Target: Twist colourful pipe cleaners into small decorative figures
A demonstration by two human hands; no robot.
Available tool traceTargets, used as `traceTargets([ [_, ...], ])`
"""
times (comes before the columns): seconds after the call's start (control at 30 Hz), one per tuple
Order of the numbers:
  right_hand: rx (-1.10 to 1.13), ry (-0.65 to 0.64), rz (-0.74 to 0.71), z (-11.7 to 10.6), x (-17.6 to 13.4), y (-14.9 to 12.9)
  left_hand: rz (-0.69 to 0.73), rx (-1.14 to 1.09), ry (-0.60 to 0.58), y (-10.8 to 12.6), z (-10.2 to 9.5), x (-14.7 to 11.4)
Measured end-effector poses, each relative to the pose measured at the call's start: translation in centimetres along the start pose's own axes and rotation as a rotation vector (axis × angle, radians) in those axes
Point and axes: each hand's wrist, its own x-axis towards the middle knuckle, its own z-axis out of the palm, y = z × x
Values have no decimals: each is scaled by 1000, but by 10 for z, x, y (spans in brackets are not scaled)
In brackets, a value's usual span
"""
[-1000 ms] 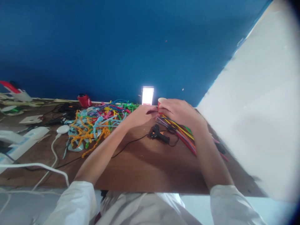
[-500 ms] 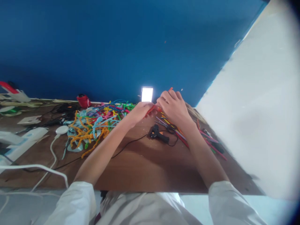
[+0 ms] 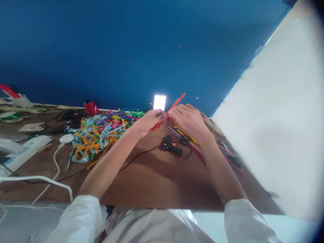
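An orange-red pipe cleaner (image 3: pixel 179 99) is held between both my hands above the back of the table. My left hand (image 3: pixel 152 120) pinches it near the middle, and an orange end hangs below those fingers. Close against it, my right hand (image 3: pixel 187 118) has its fingers curled on the same piece, whose other end sticks up toward the blue wall. My fingertips partly hide where the piece is gripped. Below the hands, a black glue gun (image 3: pixel 170 145) lies on the brown table (image 3: pixel 157 185).
A tangled heap of coloured pipe cleaners (image 3: pixel 98 138) lies to the left, with loose straight ones (image 3: pixel 196 148) under my right arm. A bright lamp (image 3: pixel 160 102) stands at the back. A white power strip (image 3: pixel 27 152) and cables occupy the far left, near a red object (image 3: pixel 90 108).
My right hand has lowered slightly and its fingers have shifted, so more of the orange-red end shows above it. My left hand has turned a little, still on the piece.
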Motion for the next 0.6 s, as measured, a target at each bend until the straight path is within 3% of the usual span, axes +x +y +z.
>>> traceTargets([
  [0.1, 149, 64, 111, 6, 0, 0, 152, 148, 106, 2, 7, -1],
  [0.27, 685, 106, 332, 7, -1, 3, 519, 639, 285, 3, 10, -2],
  [0.4, 1063, -3, 316, 0, -2, 8, 829, 1083, 250, 1, 1, -7],
  [0.5, 1156, -81, 299, -4, -3, 11, 907, 1244, 176, 0, -6, -11],
  [0.6, 993, -60, 295, -7, -5, 10, 828, 1156, 166, 3, -6, -10],
])
